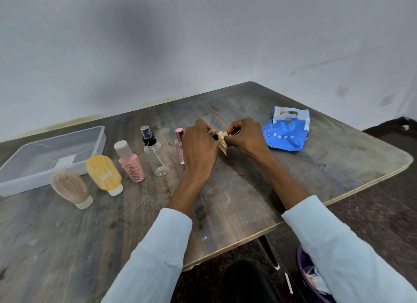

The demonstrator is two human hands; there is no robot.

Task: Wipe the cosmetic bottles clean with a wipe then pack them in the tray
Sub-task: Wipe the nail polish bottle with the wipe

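**Cosmetic bottles get a wipe-down, one slim item at a time**

Cosmetic bottles stand in a loose row on a dark wooden table [225, 190] as a person in pale blue sleeves cleans a small dark item [214, 136], mostly hidden, held above the table's middle. The left hand [198, 144] curls round it while the right hand [244, 137] pinches a crumpled beige wipe [222, 141] against its exposed end. Five bottles wait to the left: a thin pink bottle [179, 144] just beside the left hand, a clear spray bottle [154, 154], a pink capped bottle [130, 163], a yellow tube [104, 173] and a beige tube [70, 187], the two tubes standing on their caps. The clear tray [99, 142] at far left holds no bottles, so packing appears not yet begun.

The likeliest mishap is a knock: the left wrist sits close to the thin pink bottle and the spray bottle, and a sideways sweep toward the tray could topple them or roll them off. The narrow item could also slip from the damp wipe. Any path to the tray crosses the standing row, so a carried bottle would need lifting over it. A blue wipes pack [286, 131] lies to the right, near the right hand; a purple bin [302, 266] with scraps sits below the table's near right edge.
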